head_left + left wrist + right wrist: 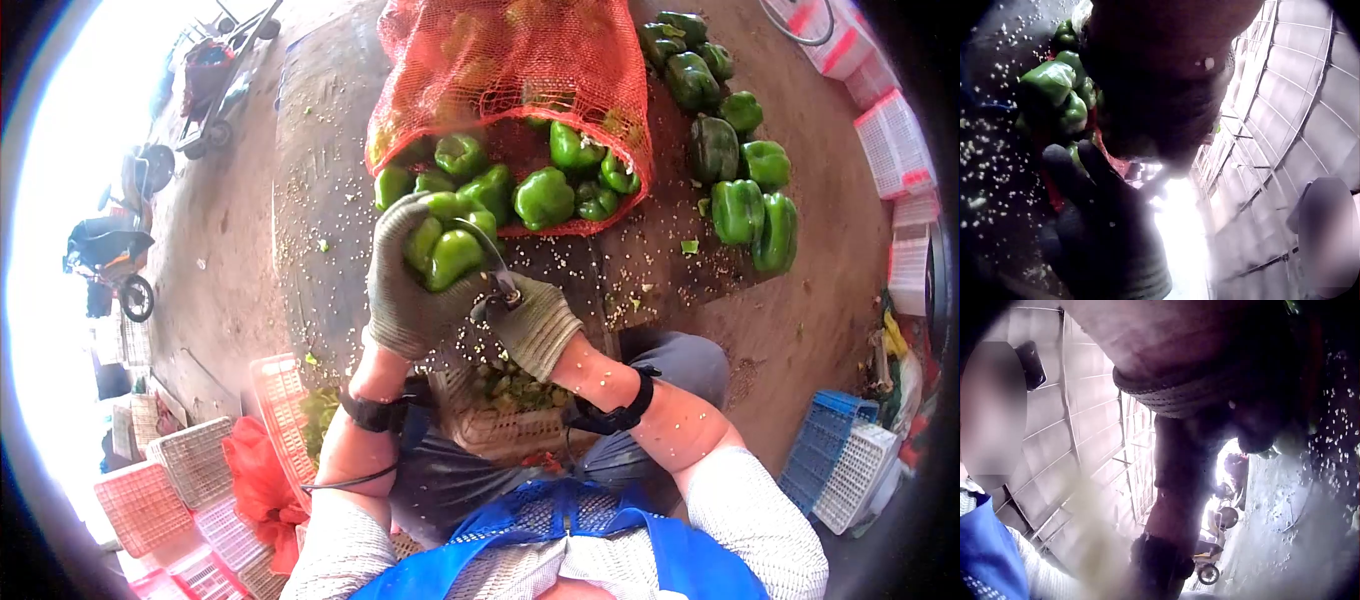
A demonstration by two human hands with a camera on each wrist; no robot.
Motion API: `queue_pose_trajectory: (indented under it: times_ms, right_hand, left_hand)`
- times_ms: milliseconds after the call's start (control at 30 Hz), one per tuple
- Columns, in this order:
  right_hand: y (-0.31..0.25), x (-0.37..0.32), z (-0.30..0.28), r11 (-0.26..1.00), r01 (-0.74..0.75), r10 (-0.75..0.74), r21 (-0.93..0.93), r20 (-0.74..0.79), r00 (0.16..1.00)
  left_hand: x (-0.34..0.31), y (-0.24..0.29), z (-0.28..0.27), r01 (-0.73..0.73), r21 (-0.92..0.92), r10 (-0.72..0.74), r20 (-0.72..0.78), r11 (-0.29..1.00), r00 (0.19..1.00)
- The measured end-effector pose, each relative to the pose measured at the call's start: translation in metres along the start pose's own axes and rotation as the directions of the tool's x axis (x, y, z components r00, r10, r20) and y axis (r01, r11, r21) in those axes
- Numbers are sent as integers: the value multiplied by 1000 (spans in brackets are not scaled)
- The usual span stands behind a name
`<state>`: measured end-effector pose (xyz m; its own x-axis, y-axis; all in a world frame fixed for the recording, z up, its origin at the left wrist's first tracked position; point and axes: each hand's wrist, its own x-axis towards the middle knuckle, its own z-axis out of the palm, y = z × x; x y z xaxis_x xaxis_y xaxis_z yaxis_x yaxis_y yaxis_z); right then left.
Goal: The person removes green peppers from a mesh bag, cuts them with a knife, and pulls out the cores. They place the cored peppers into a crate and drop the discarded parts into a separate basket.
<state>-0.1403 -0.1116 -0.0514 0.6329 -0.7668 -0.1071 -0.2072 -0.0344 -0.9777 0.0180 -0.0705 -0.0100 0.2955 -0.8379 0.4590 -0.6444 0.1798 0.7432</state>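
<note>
In the head view my gloved left hand [405, 290] curls round a green pepper [452, 258] in front of the net bag's mouth. My gloved right hand [530, 325] grips a small dark-handled knife [508, 292] right beside that pepper; a thin curved blade seems to rise along the pepper's right side. Behind them, a red net bag [510, 75] lies with several green peppers [543, 198] in its opening. Both wrist views are dark; the left wrist view shows peppers [1050, 82] near the gloves, and the held pepper is mostly hidden there.
More peppers [738, 212] lie in a group on the board at the right. Pale seeds are scattered over the dark board [320, 270]. A crate [500, 430] with green scraps stands between the knees. Stacked crates [845, 460] stand on both sides.
</note>
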Motion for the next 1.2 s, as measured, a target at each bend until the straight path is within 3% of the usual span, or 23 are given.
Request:
queue_pose_trajectory:
  times_ms: [100, 133, 200, 233, 300, 333, 367, 433, 467, 500, 600, 633, 733, 800, 867, 900, 967, 1000, 1033, 1133, 1167, 1200]
  right_hand:
    - [-6, 3, 8, 998, -39, 41, -46, 45, 998]
    - [-6, 5, 12, 997, -64, 67, -42, 68, 995]
    - [23, 5, 34, 997, 50, -45, -64, 77, 996]
    - [26, -1, 37, 992, -85, 91, -97, 59, 994]
    - [21, 0, 34, 972, 15, 11, -235, 110, 994]
    - [18, -1, 30, 950, 70, -27, -304, 145, 989]
    - [-1, -6, 18, 968, -84, 125, -239, 164, 979]
    - [33, -9, 10, 957, 20, 45, -289, 217, 975]
    - [48, -12, 4, 947, 73, 7, -312, 245, 969]
    - [42, -13, -3, 977, -72, 117, -202, 217, 969]
    - [-5, -20, -22, 894, -436, 422, 102, 139, 896]
    - [-6, -15, -25, 953, -297, 301, -54, 108, 947]
    - [-1, -9, -31, 995, -4, -2, 104, 50, 999]
    - [-7, -5, -35, 979, -46, 24, 199, 110, 994]
    - [-2, -5, -38, 959, -36, -3, 280, 140, 990]
    - [-10, -4, -42, 964, -104, 59, 247, 183, 981]
    - [-38, -5, -45, 951, -53, -6, 305, 191, 982]
    - [-37, -3, -43, 955, 43, -96, 294, 166, 981]
    - [-35, -2, -41, 950, 139, -184, 281, 140, 973]
    - [-28, -2, -43, 953, 161, -204, 256, 150, 968]
    - [-23, -2, -43, 974, 200, -211, 104, 106, 972]
    - [-21, -5, -44, 984, 144, -155, 103, 104, 982]
  left_hand:
    - [-1, 14, 2, 229, -109, -242, -125, 967, 962]
    - [1, 9, 9, 256, -294, -324, -211, 921, 922]
    - [15, 20, 5, 281, -593, -513, -266, 754, 816]
    - [16, 14, 3, 270, -558, -493, -298, 785, 818]
    - [15, 4, 3, 274, -744, -606, -214, 609, 766]
    - [14, 1, 3, 262, -823, -654, -166, 504, 738]
    - [16, 2, 4, 245, -876, -683, -123, 415, 720]
    - [16, -13, -13, 210, -971, -591, 234, -111, 772]
    - [13, -20, -22, 207, -906, -462, 373, -370, 805]
    - [11, -23, -28, 220, -875, -384, 399, -432, 833]
    - [5, -25, -31, 299, -872, -466, 465, -388, 753]
    - [1, -25, -26, 316, -858, -440, 486, -405, 755]
    - [-11, -17, -11, 486, -866, -452, 484, -121, 749]
    - [-18, -9, -5, 549, -819, -505, 407, 168, 761]
    - [-22, 1, -4, 614, -660, -470, 417, 433, 778]
    - [-25, 1, 0, 596, -615, -452, 395, 517, 800]
    - [-25, 17, 0, 630, -550, -467, 423, 549, 776]
    - [-25, 22, 2, 644, -516, -476, 433, 565, 765]
    - [-29, 15, 5, 562, -438, -418, 385, 702, 823]
    - [-25, 24, 4, 638, -483, -485, 415, 600, 770]
    - [-24, 25, 4, 667, -521, -505, 438, 532, 744]
    - [-26, 22, 4, 677, -562, -506, 454, 476, 733]
